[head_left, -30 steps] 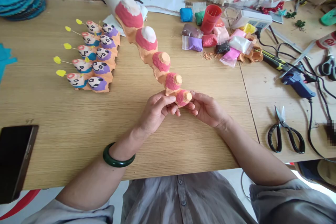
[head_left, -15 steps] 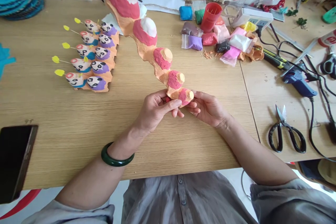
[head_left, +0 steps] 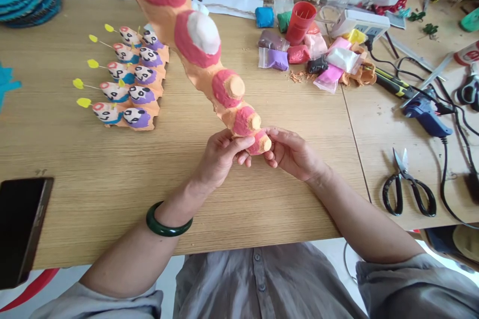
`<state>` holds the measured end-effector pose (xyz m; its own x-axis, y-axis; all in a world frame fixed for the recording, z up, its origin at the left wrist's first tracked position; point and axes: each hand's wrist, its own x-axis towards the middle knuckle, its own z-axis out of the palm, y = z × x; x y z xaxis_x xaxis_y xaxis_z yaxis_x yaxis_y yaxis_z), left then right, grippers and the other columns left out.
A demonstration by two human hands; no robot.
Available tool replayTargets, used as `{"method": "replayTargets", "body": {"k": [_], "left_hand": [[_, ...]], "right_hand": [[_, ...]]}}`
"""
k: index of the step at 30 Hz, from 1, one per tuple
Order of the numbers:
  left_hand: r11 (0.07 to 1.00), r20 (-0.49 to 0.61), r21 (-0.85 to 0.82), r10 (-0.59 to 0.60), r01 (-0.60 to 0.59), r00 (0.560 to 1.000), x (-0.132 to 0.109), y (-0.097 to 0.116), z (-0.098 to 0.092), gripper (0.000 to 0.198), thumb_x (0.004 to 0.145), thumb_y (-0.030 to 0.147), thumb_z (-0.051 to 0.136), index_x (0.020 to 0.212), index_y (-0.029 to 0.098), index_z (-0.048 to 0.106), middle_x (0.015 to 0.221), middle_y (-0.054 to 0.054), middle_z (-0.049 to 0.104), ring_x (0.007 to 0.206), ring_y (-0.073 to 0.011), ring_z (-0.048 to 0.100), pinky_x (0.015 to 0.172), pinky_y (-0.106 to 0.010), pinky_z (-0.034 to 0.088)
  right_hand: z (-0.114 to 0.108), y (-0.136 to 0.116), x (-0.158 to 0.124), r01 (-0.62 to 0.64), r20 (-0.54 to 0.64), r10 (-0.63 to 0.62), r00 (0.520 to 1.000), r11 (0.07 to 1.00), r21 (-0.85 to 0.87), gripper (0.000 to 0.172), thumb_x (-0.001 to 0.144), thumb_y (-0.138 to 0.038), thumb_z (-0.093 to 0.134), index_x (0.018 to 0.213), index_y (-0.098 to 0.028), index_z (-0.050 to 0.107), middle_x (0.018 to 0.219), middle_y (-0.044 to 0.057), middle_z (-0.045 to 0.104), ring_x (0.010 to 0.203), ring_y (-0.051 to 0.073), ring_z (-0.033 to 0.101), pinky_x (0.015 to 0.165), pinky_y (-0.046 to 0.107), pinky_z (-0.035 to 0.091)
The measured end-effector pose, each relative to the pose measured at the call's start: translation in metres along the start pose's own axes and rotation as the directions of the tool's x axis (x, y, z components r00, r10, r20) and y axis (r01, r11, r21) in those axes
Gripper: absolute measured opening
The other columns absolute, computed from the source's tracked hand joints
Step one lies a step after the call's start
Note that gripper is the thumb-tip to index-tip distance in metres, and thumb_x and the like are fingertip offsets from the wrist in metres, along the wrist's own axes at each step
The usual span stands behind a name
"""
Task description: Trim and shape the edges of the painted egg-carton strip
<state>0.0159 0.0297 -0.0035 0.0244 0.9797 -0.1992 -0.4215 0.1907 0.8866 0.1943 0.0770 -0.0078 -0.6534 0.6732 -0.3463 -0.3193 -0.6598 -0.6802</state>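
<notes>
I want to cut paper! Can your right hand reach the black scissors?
Probably yes. The right hand is holding the egg-carton strip, so it must let go first. The scissors lie off to its right, and the black cord runs beyond them, not between.

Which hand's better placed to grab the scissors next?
Probably the right hand: the scissors lie on its side, while the left hand has its thumb across the egg-carton strip.
</notes>
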Motion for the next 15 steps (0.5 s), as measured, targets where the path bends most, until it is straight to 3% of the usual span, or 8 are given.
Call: {"method": "replayTargets", "body": {"k": [7, 10, 15], "left_hand": [[0.989, 0.112, -0.124, -0.062, 0.075, 0.992, 0.0013, 0.0007, -0.0004, 0.035, 0.08, 0.048, 0.087, 0.079, 0.014, 0.075, 0.064, 0.001, 0.06, 0.053, -0.0072, 0.045, 0.056, -0.024, 0.057], [0.984, 0.155, -0.142, -0.085, 0.107, 0.984, 0.0026, -0.0001, -0.0035, 0.032, 0.078, 0.041, 0.09, 0.086, 0.013, 0.077, 0.066, 0.002, 0.06, 0.055, -0.007, 0.048, 0.059, -0.022, 0.058], [0.984, 0.142, -0.142, -0.089, 0.109, 0.986, 0.003, -0.0011, -0.0059, 0.027, 0.075, 0.032, 0.093, 0.08, 0.013, 0.075, 0.056, 0.006, 0.054, 0.05, -0.0055, 0.044, 0.054, -0.02, 0.055]], "right_hand": [[-0.0009, -0.0041, 0.0013, -0.068, 0.014, 0.068, 0.998, 0.997, 0.035, 0.024, 0.097, -0.032, 0.068, 0.08, -0.015, 0.066, 0.056, -0.005, 0.051, 0.045, 0.006, 0.04, 0.04, 0.013, 0.04], [0.0001, -0.0053, 0.0009, -0.085, 0.007, 0.085, 0.996, 0.993, 0.076, 0.024, 0.099, -0.031, 0.065, 0.08, -0.015, 0.064, 0.057, -0.006, 0.049, 0.043, 0.005, 0.038, 0.039, 0.012, 0.039], [0.0013, -0.004, 0.0008, -0.134, 0.0, 0.135, 0.991, 0.982, 0.133, 0.023, 0.102, -0.024, 0.056, 0.082, -0.015, 0.063, 0.058, -0.005, 0.051, 0.044, 0.006, 0.04, 0.041, 0.012, 0.043]]}}
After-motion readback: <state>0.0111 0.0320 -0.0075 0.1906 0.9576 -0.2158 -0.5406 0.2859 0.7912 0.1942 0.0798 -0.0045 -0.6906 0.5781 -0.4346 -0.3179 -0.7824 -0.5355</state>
